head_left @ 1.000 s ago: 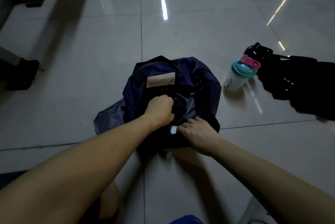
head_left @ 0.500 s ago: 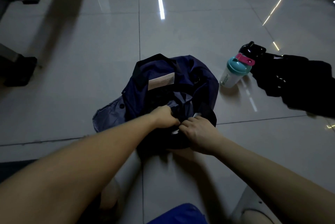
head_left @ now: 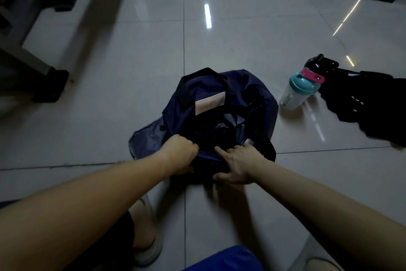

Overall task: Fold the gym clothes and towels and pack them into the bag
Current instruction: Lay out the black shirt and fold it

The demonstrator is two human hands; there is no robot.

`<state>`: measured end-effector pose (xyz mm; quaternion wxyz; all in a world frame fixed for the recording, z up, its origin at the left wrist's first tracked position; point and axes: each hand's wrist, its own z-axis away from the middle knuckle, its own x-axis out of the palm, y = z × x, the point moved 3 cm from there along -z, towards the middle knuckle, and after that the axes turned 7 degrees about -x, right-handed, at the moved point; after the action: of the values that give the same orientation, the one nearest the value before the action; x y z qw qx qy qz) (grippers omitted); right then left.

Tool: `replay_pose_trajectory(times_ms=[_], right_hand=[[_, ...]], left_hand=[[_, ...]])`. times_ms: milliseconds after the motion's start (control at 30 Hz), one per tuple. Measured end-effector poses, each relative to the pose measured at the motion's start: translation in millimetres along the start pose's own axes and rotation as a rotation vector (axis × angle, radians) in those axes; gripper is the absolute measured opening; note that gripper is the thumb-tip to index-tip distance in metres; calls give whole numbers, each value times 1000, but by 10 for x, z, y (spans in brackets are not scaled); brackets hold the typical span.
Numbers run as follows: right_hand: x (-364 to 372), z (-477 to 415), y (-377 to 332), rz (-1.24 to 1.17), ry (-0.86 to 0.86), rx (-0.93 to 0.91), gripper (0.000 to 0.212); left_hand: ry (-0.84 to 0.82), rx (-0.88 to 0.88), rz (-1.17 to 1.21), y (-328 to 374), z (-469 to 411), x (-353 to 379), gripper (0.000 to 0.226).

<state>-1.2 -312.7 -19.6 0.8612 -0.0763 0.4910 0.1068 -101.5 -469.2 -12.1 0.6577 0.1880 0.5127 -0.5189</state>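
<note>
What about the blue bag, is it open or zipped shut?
Open. The bag gapes at the top, dark cloth showing inside; the left hand grips its near rim.

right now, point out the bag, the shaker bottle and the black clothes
bag (head_left: 262, 110), head view, navy side panel
shaker bottle (head_left: 303, 86), head view, teal lid
black clothes (head_left: 373, 112), head view, middle of pile

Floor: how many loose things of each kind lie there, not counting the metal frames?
Navy bag: 1
Teal-lidded shaker bottle: 1
Black clothing heap: 1
Glossy black object, kind unclear: 1
Total: 4
</note>
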Motion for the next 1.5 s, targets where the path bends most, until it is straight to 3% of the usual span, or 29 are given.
replay_pose_trajectory(times_ms=[100,167,300,433,500,567,633,733,833,867,933,1067,1167,1233,1300,1400,1500], right_hand=[[-232,-40,-60,55,363,-50,76],[-290,-89,-99,23,440,-70,77],[-129,-157,-228,-77,227,-69,83],[-150,-173,-227,-301,63,-58,85],[-163,-223,-200,-532,-75,-48,87],[-183,-247,-208,-756,-168,-49,85],[-235,-261,-175,-931,-219,-23,73],[-476,-326,-95,-1062,-68,-2,46],[-724,-420,-40,-754,312,-5,43],[-746,-451,-65,-649,367,-41,36],[-682,-540,-167,-594,321,-124,30],[-479,-625,-373,-840,66,-122,52],[-342,-655,-500,-679,-100,-216,68],[-357,-669,-477,-664,-26,-231,65],[-407,-698,-404,-616,169,-193,65],[-438,-687,-297,-424,349,-98,76],[-438,-582,-140,-238,440,-35,69]], left_hand=[[70,-17,-15,11,33,-9,55],[112,-8,-12,-13,62,5,58],[238,60,48,-103,150,19,56],[381,205,153,-200,188,-20,19],[442,178,254,-290,184,-79,12],[398,135,396,-363,164,-120,13],[244,117,471,-385,130,-125,13],[72,129,289,-455,112,-46,27],[71,148,99,-597,161,-24,38],[114,159,74,-637,181,-50,38],[220,182,44,-703,217,-101,39],[298,53,124,-845,304,-40,18],[242,-131,388,-953,343,84,14],[205,-374,741,-1024,311,124,15],[275,-576,878,-1012,241,107,35],[135,-673,835,-815,80,104,59],[42,-703,727,-694,-52,140,44]])
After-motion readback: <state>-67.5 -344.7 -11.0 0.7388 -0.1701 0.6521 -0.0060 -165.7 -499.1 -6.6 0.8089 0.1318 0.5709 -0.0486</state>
